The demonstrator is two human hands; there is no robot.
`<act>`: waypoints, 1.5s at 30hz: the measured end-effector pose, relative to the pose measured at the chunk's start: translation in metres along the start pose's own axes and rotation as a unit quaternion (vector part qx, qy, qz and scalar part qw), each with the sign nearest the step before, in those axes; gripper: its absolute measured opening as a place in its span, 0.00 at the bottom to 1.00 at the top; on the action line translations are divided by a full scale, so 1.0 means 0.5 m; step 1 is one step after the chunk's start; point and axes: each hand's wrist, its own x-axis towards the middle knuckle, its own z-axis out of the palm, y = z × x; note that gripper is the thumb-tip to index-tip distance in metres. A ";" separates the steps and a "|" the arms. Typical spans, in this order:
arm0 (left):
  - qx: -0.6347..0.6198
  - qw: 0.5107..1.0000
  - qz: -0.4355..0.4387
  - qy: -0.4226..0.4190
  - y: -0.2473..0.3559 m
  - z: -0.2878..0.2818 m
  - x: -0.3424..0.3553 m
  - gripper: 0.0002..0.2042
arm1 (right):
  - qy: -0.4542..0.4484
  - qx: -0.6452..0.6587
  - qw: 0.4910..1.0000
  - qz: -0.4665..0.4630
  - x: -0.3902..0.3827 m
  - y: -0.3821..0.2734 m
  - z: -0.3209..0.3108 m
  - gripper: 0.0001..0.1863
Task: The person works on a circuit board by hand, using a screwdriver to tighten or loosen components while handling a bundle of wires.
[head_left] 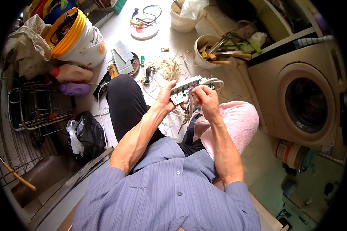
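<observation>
Circuit board (186, 89) sits pinched at its near end in the left hand (166, 97) while the right hand (205, 99) fingers close on its wires (189, 109) — best worked gently, above the lap and pink towel (239, 119).

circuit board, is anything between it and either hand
Nothing visible. The left hand already holds the circuit board by its left end, and the right hand pinches the bundle of wires at its right side. Only those wires hang between the two hands, below the board.
</observation>
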 end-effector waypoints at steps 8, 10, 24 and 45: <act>0.008 1.000 -0.007 0.010 0.001 -0.011 0.006 0.21 | -0.004 -0.018 1.000 0.017 0.004 0.009 -0.002 0.13; 0.003 1.000 -0.009 0.005 0.002 -0.016 0.012 0.22 | -0.009 -0.036 0.999 0.014 -0.001 0.003 -0.001 0.12; -0.038 0.999 0.016 -0.018 0.020 -0.019 0.028 0.20 | -0.074 -0.435 0.831 -0.338 -0.029 0.038 0.021 0.06; 0.162 0.985 0.050 -0.033 0.012 0.028 -0.026 0.14 | 0.056 -0.551 0.761 -0.339 0.008 0.035 0.043 0.04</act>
